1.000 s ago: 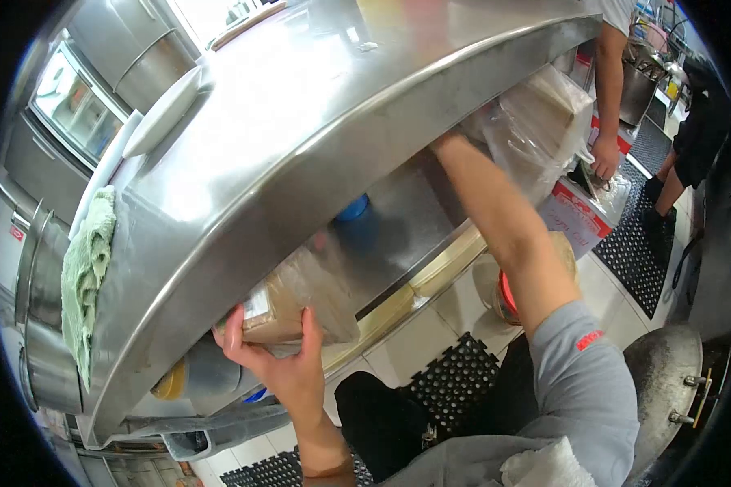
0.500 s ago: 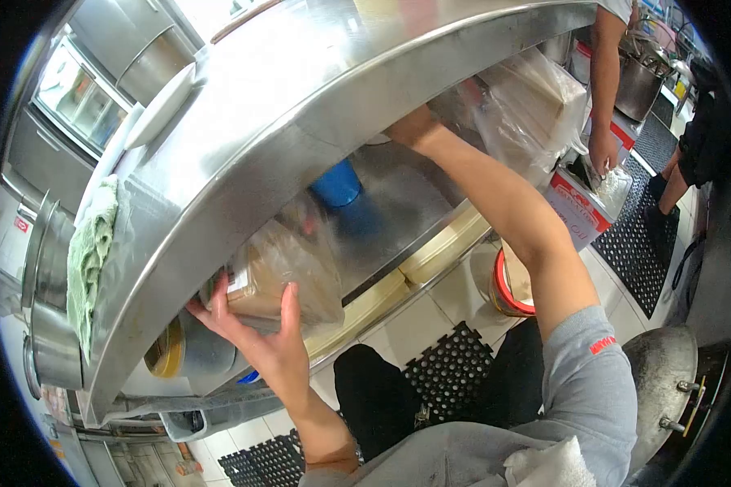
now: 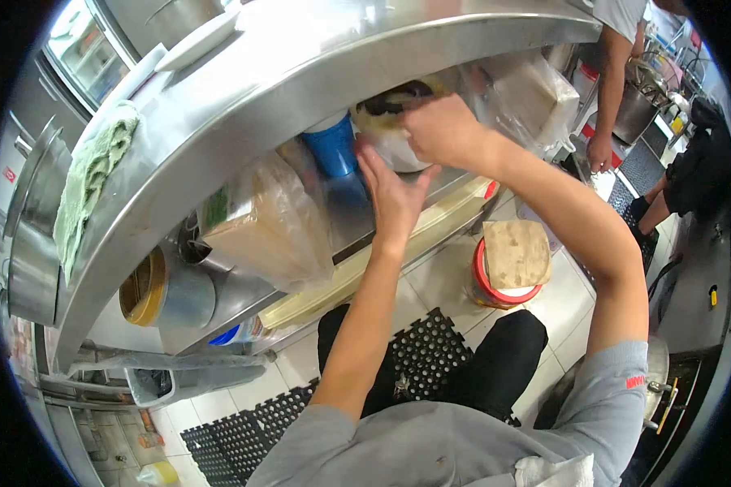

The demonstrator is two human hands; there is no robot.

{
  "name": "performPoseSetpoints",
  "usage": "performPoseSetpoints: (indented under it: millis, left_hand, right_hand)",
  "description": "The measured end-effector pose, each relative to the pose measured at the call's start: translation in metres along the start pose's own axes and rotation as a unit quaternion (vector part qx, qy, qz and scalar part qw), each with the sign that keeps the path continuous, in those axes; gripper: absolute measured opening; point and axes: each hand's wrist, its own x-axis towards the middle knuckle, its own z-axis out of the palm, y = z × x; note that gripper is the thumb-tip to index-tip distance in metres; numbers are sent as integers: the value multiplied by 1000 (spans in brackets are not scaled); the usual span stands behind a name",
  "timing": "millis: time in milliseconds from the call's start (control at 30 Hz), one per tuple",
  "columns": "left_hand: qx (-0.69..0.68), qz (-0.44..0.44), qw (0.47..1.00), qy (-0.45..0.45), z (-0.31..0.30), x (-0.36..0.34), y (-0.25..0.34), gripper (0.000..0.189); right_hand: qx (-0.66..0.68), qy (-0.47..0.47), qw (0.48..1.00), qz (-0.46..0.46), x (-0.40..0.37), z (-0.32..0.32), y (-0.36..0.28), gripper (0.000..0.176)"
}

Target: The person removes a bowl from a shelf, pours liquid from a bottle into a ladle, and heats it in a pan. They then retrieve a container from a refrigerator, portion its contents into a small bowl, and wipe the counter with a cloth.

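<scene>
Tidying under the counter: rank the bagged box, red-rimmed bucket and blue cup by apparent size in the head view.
1. bagged box, largest.
2. red-rimmed bucket, though it stands farther off on the floor, so its rank is unsure.
3. blue cup, smallest.

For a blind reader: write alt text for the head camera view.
A person's two hands reach under a stainless steel counter to a plastic-wrapped container on the shelf: the right hand grips its top, the left hand is open at its side. A blue cup and a bagged brown package sit farther along the shelf; another person stands at the far right.
</scene>
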Motion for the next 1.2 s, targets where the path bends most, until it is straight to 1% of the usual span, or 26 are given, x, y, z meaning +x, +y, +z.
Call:
performPoseSetpoints:
  millis: [33,67,167,267,367,400,500,533,567,633,667,767,800,900,933,1033,1067,1167,1200]
  left_hand:
    - [-6,13,1000,10,10,10,-9,115]
    - [-34,51,997,39,24,15,-28,122]
    - [-49,33,997,44,20,16,-21,125]
    - [-77,-26,997,17,16,18,-19,128]
    - [-79,-40,996,2,12,16,-18,129]
    - [-74,-40,996,5,12,16,-18,129]
    - [-56,-31,998,6,12,13,-18,129]
    - [-50,-21,998,3,12,13,-18,128]
    - [-45,-8,999,3,11,14,-18,128]
    - [-23,37,999,29,3,7,-11,114]
    - [-10,59,997,42,-1,6,-8,107]
    - [-12,26,999,-40,-11,7,-7,76]
    - [-13,32,999,-41,-15,7,-5,56]
    - [-28,13,998,-50,-23,-9,-9,53]
    - [-10,20,1000,-17,-28,-17,-10,48]
    - [-11,29,999,-39,-59,-28,-6,43]
    - [-29,46,998,-31,-65,-32,-4,39]
    - [-42,23,998,-37,-91,-50,4,43]
    - [-45,40,997,-43,-98,-55,4,43]
  right_hand:
    - [-5,-27,1000,-2,-3,-7,-5,19]
    - [-9,-56,998,-3,-5,-12,-9,18]
    - [-33,-78,996,-28,-4,-18,-14,19]
    - [-12,-153,988,-29,5,-34,-13,22]
    - [61,-136,989,-2,12,-54,-3,25]
    - [75,-154,985,31,18,-37,15,27]
    - [53,-12,998,-8,19,-54,23,28]
    - [-16,12,1000,-12,16,-48,26,30]
    - [-47,63,997,-18,13,-35,29,30]
    - [-113,170,978,-36,3,-13,33,30]
    - [-114,280,948,-102,0,-9,37,28]
    - [-57,185,981,-20,-12,-18,32,29]
    - [-48,183,982,-14,-14,-20,33,27]
    - [-10,108,993,54,-21,-27,31,24]
    - [-28,111,992,53,-25,-30,30,21]
    - [8,176,984,-15,-38,-48,20,18]
    - [16,210,977,-36,-42,-54,15,18]
    - [11,239,969,-58,-44,-61,13,18]
    - [14,239,969,-66,-45,-62,14,19]
